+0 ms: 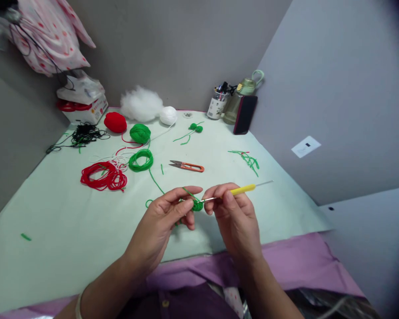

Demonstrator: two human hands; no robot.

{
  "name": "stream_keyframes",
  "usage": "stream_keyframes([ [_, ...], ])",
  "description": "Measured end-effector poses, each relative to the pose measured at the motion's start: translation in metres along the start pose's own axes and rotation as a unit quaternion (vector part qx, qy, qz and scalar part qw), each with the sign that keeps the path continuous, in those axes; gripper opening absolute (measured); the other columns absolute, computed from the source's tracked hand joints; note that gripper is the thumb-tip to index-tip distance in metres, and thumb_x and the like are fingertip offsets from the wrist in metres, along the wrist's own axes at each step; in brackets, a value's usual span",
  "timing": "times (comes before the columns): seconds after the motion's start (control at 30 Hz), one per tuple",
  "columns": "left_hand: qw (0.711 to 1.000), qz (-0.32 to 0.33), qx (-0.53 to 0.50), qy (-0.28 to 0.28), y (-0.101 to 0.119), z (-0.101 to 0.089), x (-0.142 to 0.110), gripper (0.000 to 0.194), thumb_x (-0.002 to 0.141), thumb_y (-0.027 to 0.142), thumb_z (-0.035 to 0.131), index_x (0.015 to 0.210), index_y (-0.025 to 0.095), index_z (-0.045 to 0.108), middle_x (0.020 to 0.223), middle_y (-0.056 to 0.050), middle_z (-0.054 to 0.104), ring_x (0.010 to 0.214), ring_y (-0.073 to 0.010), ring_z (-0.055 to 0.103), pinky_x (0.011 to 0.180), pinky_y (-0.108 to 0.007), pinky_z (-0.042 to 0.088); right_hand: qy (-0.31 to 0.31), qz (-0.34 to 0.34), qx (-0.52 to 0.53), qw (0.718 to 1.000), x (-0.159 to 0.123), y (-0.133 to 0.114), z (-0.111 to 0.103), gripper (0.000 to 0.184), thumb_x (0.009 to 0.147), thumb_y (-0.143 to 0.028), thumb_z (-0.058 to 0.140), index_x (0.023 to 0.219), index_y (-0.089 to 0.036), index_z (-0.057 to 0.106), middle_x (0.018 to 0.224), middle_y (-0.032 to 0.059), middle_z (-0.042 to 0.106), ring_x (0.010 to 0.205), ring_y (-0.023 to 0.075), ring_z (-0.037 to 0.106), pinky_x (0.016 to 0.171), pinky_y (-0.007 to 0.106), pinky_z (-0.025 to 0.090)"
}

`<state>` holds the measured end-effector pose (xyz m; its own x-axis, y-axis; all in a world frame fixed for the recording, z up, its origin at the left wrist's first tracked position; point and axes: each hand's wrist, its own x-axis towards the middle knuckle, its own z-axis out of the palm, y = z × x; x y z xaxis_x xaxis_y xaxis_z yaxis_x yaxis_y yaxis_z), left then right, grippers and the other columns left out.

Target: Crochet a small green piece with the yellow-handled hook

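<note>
A small green crochet piece (197, 205) is pinched between the thumb and fingers of my left hand (166, 217). Green yarn runs over my left index finger and trails back across the table. My right hand (236, 217) is closed round the yellow handle of a crochet hook (242, 189). Its thin metal tip points left and meets the top of the green piece. Beyond my hands lie a coil of green yarn (141, 160) and orange-handled thread snips (186, 166). Part of the crochet piece is hidden behind my left fingers.
Behind are a green yarn ball (140, 133), a red yarn ball (115, 122), white stuffing (141, 104) and a white ball (168, 115). Red yarn (103, 176) lies left, green scraps (248, 160) right. A pen cup (217, 104), bottle (236, 104) and phone (245, 115) stand back right.
</note>
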<state>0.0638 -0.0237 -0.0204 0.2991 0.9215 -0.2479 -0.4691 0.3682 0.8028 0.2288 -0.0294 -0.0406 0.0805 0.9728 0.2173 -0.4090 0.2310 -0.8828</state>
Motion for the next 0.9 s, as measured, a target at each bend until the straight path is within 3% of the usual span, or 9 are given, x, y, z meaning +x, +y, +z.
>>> stream_keyframes([
  [0.1, 1.0, 0.008, 0.019, 0.008, 0.001, 0.0, 0.0, 0.017, 0.087, 0.03, 0.087, 0.102, 0.023, 0.089, 0.061, 0.002, 0.067, 0.058, -0.0113, 0.06, 0.063, -0.023, 0.048, -0.022, -0.032, -0.029, 0.999, -0.002, -0.001, -0.003, 0.019, 0.106, -0.035, 0.067, 0.093, -0.022, 0.075, 0.091, 0.0039, 0.079, 0.072, 0.0152, 0.068, 0.07, 0.03, 0.057],
  [0.27, 0.998, 0.036, 0.056, 0.02, -0.001, -0.003, 0.0, 0.019, 0.086, 0.032, 0.088, 0.104, 0.026, 0.089, 0.079, 0.001, 0.071, 0.072, -0.0142, 0.065, 0.078, -0.028, 0.053, -0.037, -0.111, -0.13, 0.985, -0.008, -0.004, -0.004, 0.019, 0.11, -0.028, 0.06, 0.102, -0.025, 0.076, 0.097, 0.0041, 0.079, 0.082, 0.0176, 0.07, 0.075, 0.033, 0.058],
  [0.4, 0.989, 0.075, 0.122, 0.019, -0.002, -0.006, 0.0, 0.018, 0.091, 0.033, 0.085, 0.108, 0.032, 0.089, 0.087, 0.001, 0.072, 0.082, -0.0161, 0.065, 0.086, -0.028, 0.052, -0.054, -0.161, -0.209, 0.963, -0.01, -0.008, -0.003, 0.021, 0.11, -0.021, 0.056, 0.106, -0.025, 0.076, 0.098, 0.0047, 0.077, 0.088, 0.0192, 0.072, 0.078, 0.035, 0.058],
  [0.57, 0.959, 0.156, 0.231, 0.054, 0.002, -0.004, -0.002, 0.017, 0.089, 0.025, 0.084, 0.103, 0.034, 0.09, 0.092, 0.0, 0.073, 0.088, -0.0181, 0.065, 0.088, -0.029, 0.05, -0.088, -0.224, -0.291, 0.926, -0.015, -0.011, -0.005, 0.023, 0.108, -0.013, 0.057, 0.115, -0.025, 0.075, 0.105, 0.0057, 0.079, 0.1, 0.0204, 0.073, 0.086, 0.037, 0.059],
  [0.9, 0.96, 0.151, 0.216, 0.088, 0.005, 0.002, -0.004, 0.023, 0.082, 0.023, 0.087, 0.103, 0.032, 0.09, 0.079, 0.001, 0.071, 0.079, -0.0176, 0.065, 0.081, -0.03, 0.052, -0.101, -0.245, -0.331, 0.906, -0.013, -0.017, -0.004, 0.022, 0.108, -0.013, 0.055, 0.115, -0.024, 0.073, 0.102, 0.0073, 0.079, 0.098, 0.0217, 0.074, 0.083, 0.038, 0.061],
])
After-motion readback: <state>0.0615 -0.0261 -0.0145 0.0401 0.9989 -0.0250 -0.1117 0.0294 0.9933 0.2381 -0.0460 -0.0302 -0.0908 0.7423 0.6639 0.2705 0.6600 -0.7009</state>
